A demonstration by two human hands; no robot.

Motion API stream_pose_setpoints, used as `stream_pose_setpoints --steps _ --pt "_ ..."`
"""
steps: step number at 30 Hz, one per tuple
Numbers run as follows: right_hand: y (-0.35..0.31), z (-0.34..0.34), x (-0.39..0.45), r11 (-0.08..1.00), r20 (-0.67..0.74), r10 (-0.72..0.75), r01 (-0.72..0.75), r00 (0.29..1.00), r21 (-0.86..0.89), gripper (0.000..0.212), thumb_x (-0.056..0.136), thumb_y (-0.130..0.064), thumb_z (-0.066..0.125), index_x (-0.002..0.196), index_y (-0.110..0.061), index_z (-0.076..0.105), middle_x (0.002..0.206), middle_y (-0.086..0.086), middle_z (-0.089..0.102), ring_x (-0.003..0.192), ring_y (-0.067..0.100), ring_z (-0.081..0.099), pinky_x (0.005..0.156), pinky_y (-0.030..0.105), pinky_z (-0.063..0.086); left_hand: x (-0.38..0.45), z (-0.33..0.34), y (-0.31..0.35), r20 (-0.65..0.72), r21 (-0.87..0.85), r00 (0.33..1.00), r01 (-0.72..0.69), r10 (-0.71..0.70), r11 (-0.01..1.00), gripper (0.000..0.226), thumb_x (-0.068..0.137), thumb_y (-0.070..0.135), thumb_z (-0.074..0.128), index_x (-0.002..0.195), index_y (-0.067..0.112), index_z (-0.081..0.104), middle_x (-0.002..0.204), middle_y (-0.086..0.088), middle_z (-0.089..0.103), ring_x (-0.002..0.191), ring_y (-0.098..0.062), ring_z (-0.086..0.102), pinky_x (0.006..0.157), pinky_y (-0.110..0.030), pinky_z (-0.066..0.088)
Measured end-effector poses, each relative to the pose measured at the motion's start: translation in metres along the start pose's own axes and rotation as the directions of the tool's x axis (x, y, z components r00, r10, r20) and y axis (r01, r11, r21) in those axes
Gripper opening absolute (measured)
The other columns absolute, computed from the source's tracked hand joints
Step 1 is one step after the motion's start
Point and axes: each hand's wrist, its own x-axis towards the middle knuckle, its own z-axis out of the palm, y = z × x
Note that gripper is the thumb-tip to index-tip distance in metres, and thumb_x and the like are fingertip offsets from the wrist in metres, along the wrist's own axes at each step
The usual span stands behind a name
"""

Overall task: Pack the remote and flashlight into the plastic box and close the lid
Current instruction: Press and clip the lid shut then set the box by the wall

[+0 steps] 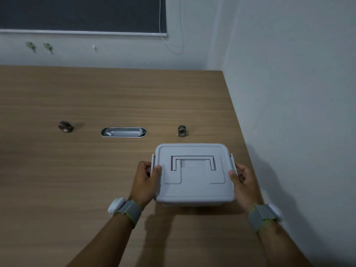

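Wall (289, 112) crowds the plastic box (194, 180) on its right; bare table (77, 170) lies open to the left

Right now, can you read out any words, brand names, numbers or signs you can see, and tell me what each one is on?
None can be read.
Plastic box, lid: plain grey, no label or print.
Wristbands: no marking shows.
Green marks on the wall: too small and blurred to tell whether they hold text.
Two small metal fittings on the table: no readable marking.
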Motion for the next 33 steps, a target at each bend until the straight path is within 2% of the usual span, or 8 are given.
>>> stream_pose_setpoints --steps 4,13,16,18,20,23,28,33 --pt "0.006 -0.023 0.01 0.999 -0.065 0.004 -0.007 0.998 -0.053 0.031 0.093 -0.021 0.059 0.124 -0.018 0.054 0.101 -0.002 0.065 0.089 0.019 0.061 0.076 0.031 0.046 0.001 0.031 0.003 0.036 -0.011 0.999 0.012 -0.011 1.0 0.021 0.097 0.034 0.058 0.102 0.015 0.05 0.094 -0.011 0.064 0.082 -0.024 0.062 0.071 -0.041 0.055" --pt "0.018 -0.047 0.02 0.992 -0.139 -0.003 -0.014 0.99 -0.122 0.032 0.095 -0.019 0.055 0.126 -0.013 0.053 0.107 0.009 0.063 0.086 0.021 0.057 0.06 0.021 0.039 -0.004 0.073 0.0 0.025 -0.022 0.999 0.042 -0.041 0.999 0.021 0.096 0.033 0.059 0.102 0.015 0.052 0.081 0.0 0.058 0.073 -0.016 0.055 0.065 -0.03 0.048" --pt "0.017 -0.045 0.02 0.989 -0.127 -0.01 -0.009 0.992 -0.145 0.033 0.096 -0.019 0.053 0.127 -0.011 0.051 0.113 0.011 0.062 0.09 0.023 0.058 0.068 0.027 0.041 -0.003 0.071 -0.001 0.021 0.031 0.999 0.029 -0.03 0.999 0.022 0.096 0.035 0.058 0.106 0.017 0.051 0.086 -0.002 0.06 0.079 -0.02 0.058 0.067 -0.032 0.049" --pt "0.014 -0.043 0.018 0.981 -0.146 -0.041 0.012 0.988 -0.192 0.033 0.095 -0.017 0.053 0.127 -0.008 0.05 0.117 0.013 0.06 0.097 0.026 0.058 0.079 0.03 0.041 -0.003 0.07 -0.001 -0.028 0.155 0.997 -0.071 0.076 0.985 0.033 0.095 0.033 0.059 0.119 0.014 0.048 0.1 -0.002 0.059 0.09 -0.02 0.058 0.075 -0.03 0.047" --pt "0.011 -0.04 0.015 0.939 -0.201 -0.162 0.088 0.966 -0.332 0.036 0.092 -0.019 0.056 0.125 -0.005 0.051 0.12 0.017 0.058 0.107 0.034 0.055 0.089 0.037 0.043 -0.002 0.068 0.002 -0.055 0.389 0.946 -0.274 0.319 0.88 0.044 0.093 0.032 0.059 0.129 0.01 0.047 0.118 -0.003 0.054 0.105 -0.018 0.053 0.089 -0.033 0.045" --pt "0.001 -0.034 0.007 0.851 -0.153 -0.32 0.213 0.935 -0.48 0.056 0.085 -0.04 0.052 0.127 -0.004 0.05 0.127 0.019 0.053 0.116 0.036 0.05 0.097 0.039 0.039 -0.003 0.073 0.013 0.138 0.562 0.822 -0.525 0.553 0.64 0.052 0.093 0.038 0.056 0.137 0.012 0.049 0.137 -0.008 0.052 0.125 -0.024 0.049 0.105 -0.04 0.042" --pt "0.001 -0.012 0.008 0.667 0.094 -0.382 0.345 0.919 -0.66 0.074 0.085 -0.057 0.038 0.143 -0.011 0.038 0.154 0.013 0.035 0.142 0.03 0.033 0.114 0.048 0.031 -0.009 0.099 0.017 0.396 0.714 0.807 -0.571 0.439 0.406 0.079 0.093 0.063 0.033 0.158 0.019 0.021 0.165 -0.003 0.017 0.153 -0.022 0.01 0.123 -0.046 0.007" --pt "0.014 0.002 0.003 0.483 0.207 -0.346 0.363 0.915 -0.797 0.081 0.088 -0.063 0.033 0.15 -0.01 0.028 0.16 0.008 0.024 0.147 0.026 0.023 0.117 0.046 0.027 -0.01 0.102 0.012 0.44 0.748 0.807 -0.572 0.395 0.337 0.081 0.093 0.068 0.026 0.159 0.021 0.017 0.166 -0.002 0.011 0.154 -0.02 0.003 0.123 -0.046 0.006"
